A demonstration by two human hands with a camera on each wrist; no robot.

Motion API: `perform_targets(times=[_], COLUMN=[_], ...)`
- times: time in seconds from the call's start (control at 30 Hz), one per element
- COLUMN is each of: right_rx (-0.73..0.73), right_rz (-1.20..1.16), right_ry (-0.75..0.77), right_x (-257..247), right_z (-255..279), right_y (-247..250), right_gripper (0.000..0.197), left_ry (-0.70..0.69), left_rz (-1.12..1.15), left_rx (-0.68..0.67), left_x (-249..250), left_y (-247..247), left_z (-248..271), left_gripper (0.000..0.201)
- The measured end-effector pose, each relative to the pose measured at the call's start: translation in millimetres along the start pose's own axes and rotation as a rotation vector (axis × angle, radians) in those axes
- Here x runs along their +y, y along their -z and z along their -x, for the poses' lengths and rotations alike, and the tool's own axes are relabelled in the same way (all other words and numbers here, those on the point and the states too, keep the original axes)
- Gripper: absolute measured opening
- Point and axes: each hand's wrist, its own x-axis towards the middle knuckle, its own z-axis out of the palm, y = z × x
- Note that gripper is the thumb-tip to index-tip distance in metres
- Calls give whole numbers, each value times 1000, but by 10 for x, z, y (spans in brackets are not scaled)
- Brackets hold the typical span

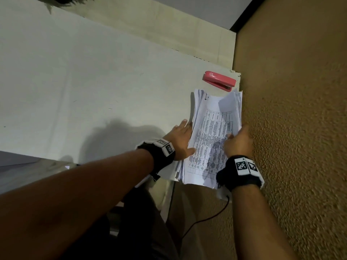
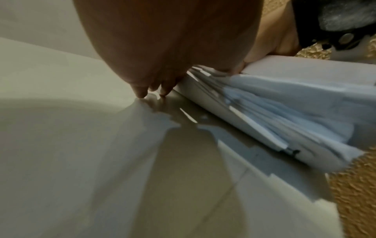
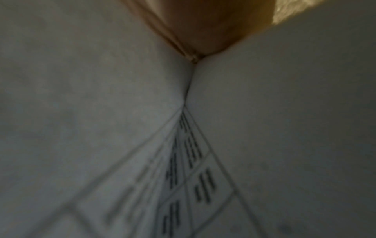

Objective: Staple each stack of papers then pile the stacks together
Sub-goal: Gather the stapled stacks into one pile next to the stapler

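A thick stack of printed papers (image 1: 212, 132) lies at the right edge of the white table (image 1: 75, 81), overhanging its near edge. A pink stapler (image 1: 218, 81) sits closed just beyond the stack. My left hand (image 1: 181, 136) rests with straight fingers against the stack's left side, its thumb on the top sheet; in the left wrist view its fingertips (image 2: 142, 91) touch the table beside the fanned paper edges (image 2: 284, 103). My right hand (image 1: 238, 141) pinches the stack's right edge, thumb on top, and some sheets curl up there. The right wrist view shows only a blurred printed sheet (image 3: 101, 112).
A brown textured wall (image 1: 291, 109) runs right along the table's right edge, close to the stack. A black cable (image 1: 206, 220) hangs below the table near the right wrist. The wide table surface stretches to the left.
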Motion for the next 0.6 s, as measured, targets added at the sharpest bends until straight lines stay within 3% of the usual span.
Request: perform_targets(times=[0.17, 0.47, 0.6], right_rx=[-1, -11, 32], right_rz=[38, -11, -92], right_ry=[-22, -84, -62], right_x=[72, 113, 168], right_z=[-89, -242, -264], right_y=[-92, -256, -391], right_gripper=[31, 37, 56], left_ry=[-36, 36, 39], left_rz=[-76, -104, -60], left_rx=[16, 159, 246], left_x=[-154, -430, -556], left_y=[-16, 99, 187], left_z=[-54, 105, 170], left_gripper=[93, 69, 60])
